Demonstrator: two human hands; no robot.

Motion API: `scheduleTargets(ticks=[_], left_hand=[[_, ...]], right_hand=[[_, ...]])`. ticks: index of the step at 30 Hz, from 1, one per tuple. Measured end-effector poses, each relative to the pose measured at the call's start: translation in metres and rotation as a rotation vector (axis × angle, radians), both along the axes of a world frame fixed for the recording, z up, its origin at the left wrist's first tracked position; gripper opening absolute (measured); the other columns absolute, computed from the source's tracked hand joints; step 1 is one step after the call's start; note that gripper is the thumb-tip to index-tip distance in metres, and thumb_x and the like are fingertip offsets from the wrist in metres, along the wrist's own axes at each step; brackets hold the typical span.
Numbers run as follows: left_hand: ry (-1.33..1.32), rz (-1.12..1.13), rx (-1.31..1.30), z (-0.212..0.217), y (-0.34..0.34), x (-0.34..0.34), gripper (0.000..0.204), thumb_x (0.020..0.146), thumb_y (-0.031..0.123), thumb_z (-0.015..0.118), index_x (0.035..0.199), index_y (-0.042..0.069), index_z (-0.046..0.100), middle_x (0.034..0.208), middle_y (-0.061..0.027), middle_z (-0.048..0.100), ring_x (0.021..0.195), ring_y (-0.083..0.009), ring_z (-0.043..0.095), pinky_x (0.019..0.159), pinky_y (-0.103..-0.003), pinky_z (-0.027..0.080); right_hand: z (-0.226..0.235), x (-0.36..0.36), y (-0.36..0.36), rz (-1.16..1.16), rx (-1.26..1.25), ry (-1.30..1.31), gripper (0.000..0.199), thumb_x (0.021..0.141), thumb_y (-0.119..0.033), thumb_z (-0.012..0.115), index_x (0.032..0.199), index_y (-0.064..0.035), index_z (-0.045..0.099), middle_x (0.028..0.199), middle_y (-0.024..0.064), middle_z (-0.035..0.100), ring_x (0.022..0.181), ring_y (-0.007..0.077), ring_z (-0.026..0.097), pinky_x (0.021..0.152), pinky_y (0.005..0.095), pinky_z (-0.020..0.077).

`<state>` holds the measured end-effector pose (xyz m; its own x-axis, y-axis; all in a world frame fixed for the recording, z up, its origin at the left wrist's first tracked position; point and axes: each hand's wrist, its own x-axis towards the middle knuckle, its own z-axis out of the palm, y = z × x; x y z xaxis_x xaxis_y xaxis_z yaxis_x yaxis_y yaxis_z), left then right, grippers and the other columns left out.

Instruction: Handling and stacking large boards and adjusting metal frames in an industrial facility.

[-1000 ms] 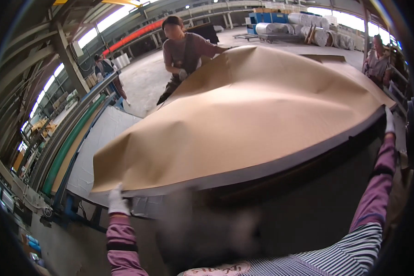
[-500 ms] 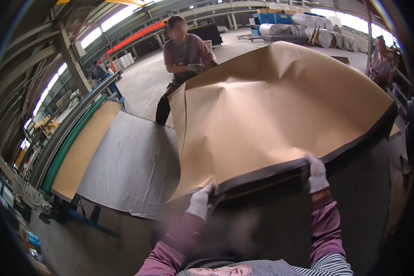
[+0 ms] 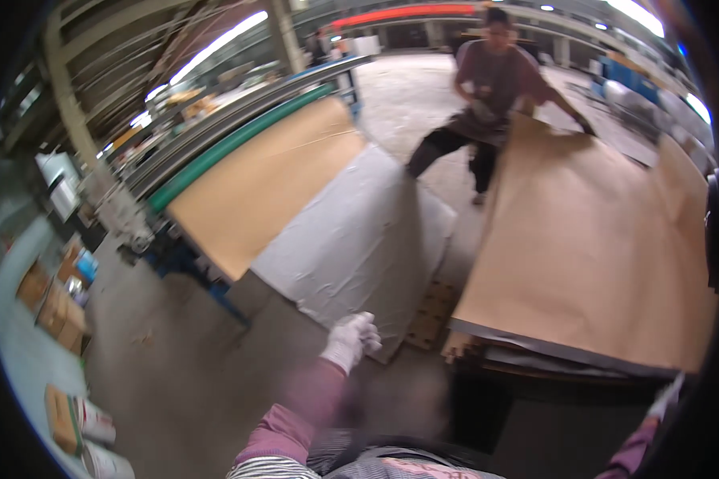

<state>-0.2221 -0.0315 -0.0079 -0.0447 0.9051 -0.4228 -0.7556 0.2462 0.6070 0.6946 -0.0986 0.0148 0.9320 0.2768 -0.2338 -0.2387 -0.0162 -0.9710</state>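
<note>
My left hand, in a white knit glove, hovers over the near edge of a wrinkled grey sheet. Its fingers are curled in and nothing shows in them. At the lower right, my gloved right hand is close to the near corner of a large brown paper sheet with a dark edge strip. Blur and the rim of the picture hide whether its fingers grip that edge. The brown sheet lies on a stack of sheets. The grey sheet joins a tan sheet coming off a machine's green roller.
Across the sheets a co-worker leans with an arm stretched over the brown sheet's far edge. A wooden pallet shows between the sheets. Boxes and cans stand at the left. Wrapped rolls lie at the back right.
The brown sheet, lifted and bulging before, now lies lower and flatter. My left hand has let go of its edge. My view has turned left, and the co-worker now reaches over the sheet.
</note>
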Motion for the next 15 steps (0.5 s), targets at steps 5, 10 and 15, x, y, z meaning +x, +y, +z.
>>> scheduleTargets(ticks=[5, 10, 15], left_hand=[[0.671, 0.735, -0.528, -0.064, -0.033, -0.172, 0.066, 0.082, 0.025, 0.072, 0.135, 0.003, 0.04, 0.08, -0.0078, 0.053, 0.058, -0.0158, 0.051, 0.053, -0.034, 0.051], [1.24, 0.825, -0.763, -0.123, -0.023, -0.302, 0.097, 0.075, 0.047, 0.074, 0.142, -0.007, 0.029, 0.136, -0.032, 0.045, 0.126, -0.0411, 0.046, 0.103, -0.041, 0.039], [0.872, 0.98, -0.457, -0.183, 0.021, -0.388, 0.08, 0.078, 0.015, 0.078, 0.142, -0.004, 0.034, 0.136, -0.0234, 0.049, 0.12, -0.0247, 0.052, 0.096, -0.034, 0.045]], right_hand=[[-0.052, -0.129, 0.1, 0.472, -0.339, -0.274, 0.068, 0.089, -0.056, 0.053, 0.131, -0.0034, 0.053, 0.128, 0.0147, 0.056, 0.12, 0.0237, 0.05, 0.1, 0.0381, 0.0398], [-0.069, -0.284, 0.077, 0.86, -0.737, -0.627, 0.059, 0.089, -0.048, 0.053, 0.128, -0.0034, 0.055, 0.119, 0.0176, 0.06, 0.111, 0.0308, 0.054, 0.095, 0.0429, 0.0428], [-0.058, -0.402, 0.015, 1.121, -1.107, -0.968, 0.051, 0.09, -0.04, 0.053, 0.124, -0.0034, 0.057, 0.11, 0.0205, 0.063, 0.101, 0.0378, 0.059, 0.089, 0.0476, 0.0458]])
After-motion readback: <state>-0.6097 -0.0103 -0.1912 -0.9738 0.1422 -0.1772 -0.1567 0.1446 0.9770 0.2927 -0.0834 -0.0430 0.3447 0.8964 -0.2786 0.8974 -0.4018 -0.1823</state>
